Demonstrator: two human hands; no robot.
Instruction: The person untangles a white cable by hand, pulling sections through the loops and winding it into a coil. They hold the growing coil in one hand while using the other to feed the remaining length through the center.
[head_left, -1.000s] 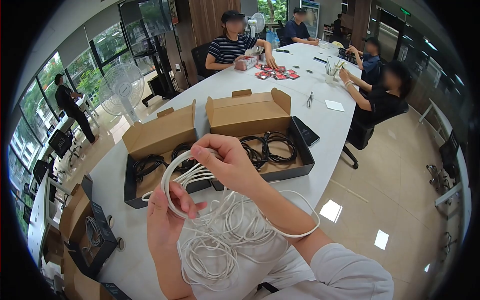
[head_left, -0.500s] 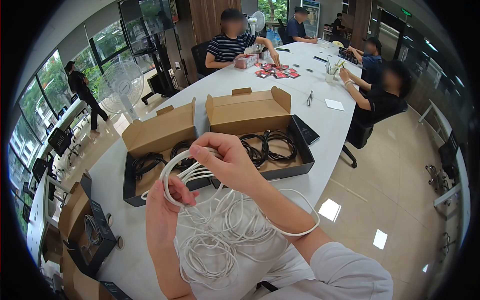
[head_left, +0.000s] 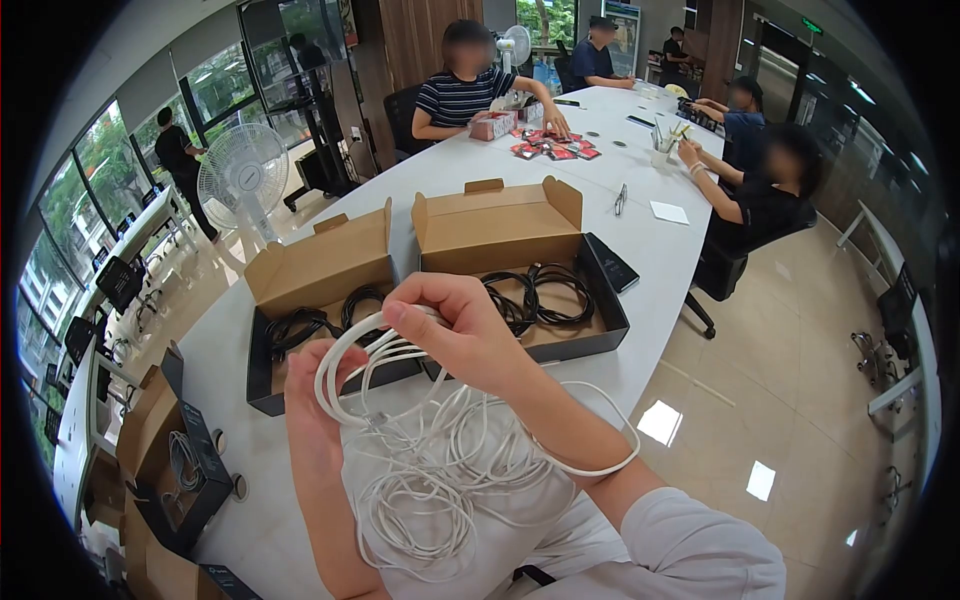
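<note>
A coil of white cable (head_left: 328, 372) hangs in front of me over the table. My right hand (head_left: 452, 325) is closed on its upper right side, thumb on top of the loops. My left hand (head_left: 316, 395) is at the coil's left side, its fingers curled around behind the loops and partly hidden by them. A clear plug (head_left: 377, 419) shows at the bottom of the coil. Below lies a loose heap of white cable (head_left: 425, 510), partly over my lap. One strand loops around my right forearm.
Two open cardboard boxes (head_left: 500, 225) with black cables (head_left: 562, 292) stand behind my hands. Another open box (head_left: 205, 490) with a grey cable is at left. A black phone-like box (head_left: 610, 262) lies at right. Several people sit around the table; one handles red packets (head_left: 555, 147).
My left hand has shifted up and slightly left along the coil. My right hand stays nearly in place. The person walking at far left has moved right, behind the fan.
</note>
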